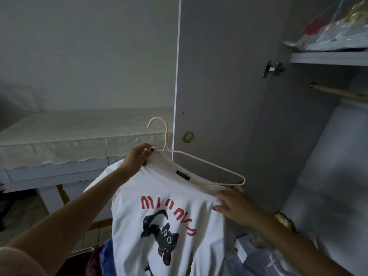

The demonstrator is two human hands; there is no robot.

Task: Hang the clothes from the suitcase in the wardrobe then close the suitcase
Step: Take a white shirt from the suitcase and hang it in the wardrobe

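A white T-shirt (169, 212) with red letters and a dark cat print hangs in front of me, its collar partly over a pale pink wire hanger (201, 162). My left hand (137, 158) grips the collar and the hanger near its hook. My right hand (233, 204) holds the shirt's other shoulder just below the hanger's right end. The wardrobe (318, 136) stands open at the right, with a wooden rail (338, 92) inside. Dark red and blue clothes (99, 257) lie below the shirt; the suitcase itself is hidden.
The open wardrobe door (223, 76) stands right behind the hanger. A shelf (328, 56) above the rail carries plastic bags (334, 30). A table with a cream cloth (69, 132) is at the left. Boxes and small items (258, 250) sit on the wardrobe floor.
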